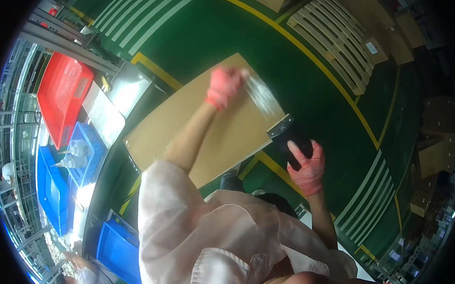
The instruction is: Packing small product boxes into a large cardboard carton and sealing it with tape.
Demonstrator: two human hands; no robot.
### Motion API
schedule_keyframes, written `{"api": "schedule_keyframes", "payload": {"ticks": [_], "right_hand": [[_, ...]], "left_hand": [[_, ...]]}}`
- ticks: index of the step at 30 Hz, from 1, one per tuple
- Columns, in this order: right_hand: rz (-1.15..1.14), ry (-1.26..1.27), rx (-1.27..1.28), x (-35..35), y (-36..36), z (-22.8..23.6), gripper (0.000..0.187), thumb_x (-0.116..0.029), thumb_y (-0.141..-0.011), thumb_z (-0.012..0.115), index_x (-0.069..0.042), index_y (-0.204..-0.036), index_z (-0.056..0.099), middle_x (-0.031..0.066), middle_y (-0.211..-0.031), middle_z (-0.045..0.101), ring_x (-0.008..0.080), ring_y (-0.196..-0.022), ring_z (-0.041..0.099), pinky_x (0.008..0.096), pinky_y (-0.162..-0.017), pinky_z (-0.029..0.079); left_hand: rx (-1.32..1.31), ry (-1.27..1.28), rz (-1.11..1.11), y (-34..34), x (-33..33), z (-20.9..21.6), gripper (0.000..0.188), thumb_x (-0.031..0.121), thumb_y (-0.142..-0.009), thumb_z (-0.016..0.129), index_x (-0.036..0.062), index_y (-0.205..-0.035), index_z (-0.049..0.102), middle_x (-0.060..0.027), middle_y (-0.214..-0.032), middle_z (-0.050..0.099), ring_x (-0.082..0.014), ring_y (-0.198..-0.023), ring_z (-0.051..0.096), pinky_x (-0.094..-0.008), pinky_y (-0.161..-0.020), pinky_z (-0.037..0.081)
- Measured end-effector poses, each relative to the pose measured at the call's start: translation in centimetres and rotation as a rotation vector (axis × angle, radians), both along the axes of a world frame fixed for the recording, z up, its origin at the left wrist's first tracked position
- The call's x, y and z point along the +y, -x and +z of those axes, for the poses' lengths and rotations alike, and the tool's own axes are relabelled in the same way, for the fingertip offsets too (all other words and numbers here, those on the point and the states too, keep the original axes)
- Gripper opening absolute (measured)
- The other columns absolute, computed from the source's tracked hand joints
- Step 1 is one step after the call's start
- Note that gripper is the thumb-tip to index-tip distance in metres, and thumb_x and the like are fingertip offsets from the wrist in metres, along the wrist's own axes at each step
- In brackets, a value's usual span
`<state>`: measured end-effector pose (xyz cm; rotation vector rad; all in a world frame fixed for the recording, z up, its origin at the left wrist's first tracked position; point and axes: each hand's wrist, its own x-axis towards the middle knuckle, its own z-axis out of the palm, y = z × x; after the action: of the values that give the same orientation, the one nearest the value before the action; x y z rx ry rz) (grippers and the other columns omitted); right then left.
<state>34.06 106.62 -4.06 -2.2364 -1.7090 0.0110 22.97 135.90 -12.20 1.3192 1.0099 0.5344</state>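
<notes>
Pink gloves cover both hands. My left hand [225, 86], slightly blurred, is closed over the far part of a large brown cardboard box [186, 121]. From its fingers a shiny strip of clear plastic film [262, 96] trails along the box's right side toward a broad black hand tool [293, 141]. My right hand [308, 169] grips that tool from the near right, thumb and fingers wrapped over it. The tool's far end has a light edge and lies against the box's right corner. Whether the film is joined to the tool, I cannot tell.
On the left, a bench carries a red tray [65, 98] and blue bins [52, 193], one holding white bottles [76, 151]. Another blue bin [119, 251] sits nearer. A wooden pallet [329, 41] and cardboard boxes [436, 153] stand right. A person [88, 275] is at lower left.
</notes>
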Motion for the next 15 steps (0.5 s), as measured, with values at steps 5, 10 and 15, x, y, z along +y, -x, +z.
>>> {"api": "schedule_keyframes", "payload": {"ticks": [5,10,15], "right_hand": [[-0.055,0.132,-0.089,8.0,-3.3,-2.3,0.069,-0.014,-0.059,0.075,-0.035,-0.122,0.057,0.0139,-0.119,0.042,0.0345,-0.108,0.047,0.0442,-0.09,0.043],[-0.083,0.236,-0.012,11.9,-4.2,-4.9,0.072,-0.016,-0.061,0.075,-0.039,-0.125,0.054,0.0131,-0.118,0.043,0.0335,-0.108,0.047,0.0436,-0.092,0.042],[-0.105,0.291,-0.081,12.0,-2.9,-6.4,0.073,-0.019,-0.06,0.075,-0.04,-0.127,0.052,0.0134,-0.117,0.043,0.0341,-0.108,0.046,0.0437,-0.091,0.042]], "left_hand": [[0.218,-0.266,0.125,-4.6,12.1,-5.5,0.026,0.021,-0.081,0.068,0.0002,-0.097,0.068,-0.0126,-0.089,0.069,-0.0206,-0.079,0.065,-0.0323,-0.077,0.051],[0.306,-0.192,0.053,-5.9,16.1,-11.3,0.03,0.024,-0.077,0.07,0.0035,-0.099,0.068,-0.0136,-0.094,0.069,-0.0255,-0.088,0.065,-0.0339,-0.082,0.05],[0.397,-0.179,-0.005,-5.8,15.6,-13.8,0.028,0.024,-0.076,0.072,0.0048,-0.096,0.069,-0.0139,-0.094,0.069,-0.0281,-0.088,0.066,-0.034,-0.082,0.05]]}}
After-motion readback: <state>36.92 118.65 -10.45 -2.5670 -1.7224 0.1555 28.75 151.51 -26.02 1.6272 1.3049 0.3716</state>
